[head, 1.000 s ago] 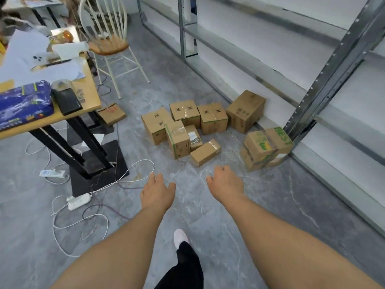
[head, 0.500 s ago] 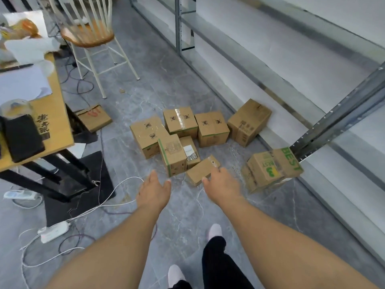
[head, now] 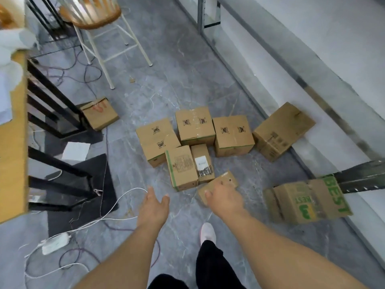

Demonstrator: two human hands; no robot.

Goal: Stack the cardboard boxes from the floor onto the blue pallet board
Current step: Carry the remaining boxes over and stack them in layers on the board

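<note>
Both our hands reach forward and down over the grey floor (head: 170, 84), held apart. Our left hand (head: 153, 207) hangs free, fingers loose, thumb spread, gripping nothing. Our right hand (head: 224, 200) lies over the small flat box (head: 226, 180); the hand hides the contact, so we cannot tell whether it grips or only covers it.

Just beyond that box stand two narrow boxes touching side by side: the green-striped box (head: 181, 167) on the left, the labelled box (head: 202, 162) on the right. Behind them runs a row of three: the left box (head: 157, 140), the middle box (head: 194, 126), the right box (head: 233, 135), close together. Further right, the tilted box (head: 282, 130) leans against the base of the shelving (head: 270, 65). Nearer us on the right, the BEST box (head: 306, 202) sits by a dark metal upright (head: 364, 178).

No blue pallet board shows in view.

On the left: the desk edge (head: 12, 142) with black legs (head: 56, 113), a flat carton (head: 100, 113) beside the legs, a black mat (head: 83, 184), white cables (head: 104, 217), a power strip (head: 55, 244). At the far side, a wooden chair (head: 98, 13). Below, our dark trouser leg (head: 214, 265) and white shoe (head: 208, 232).
</note>
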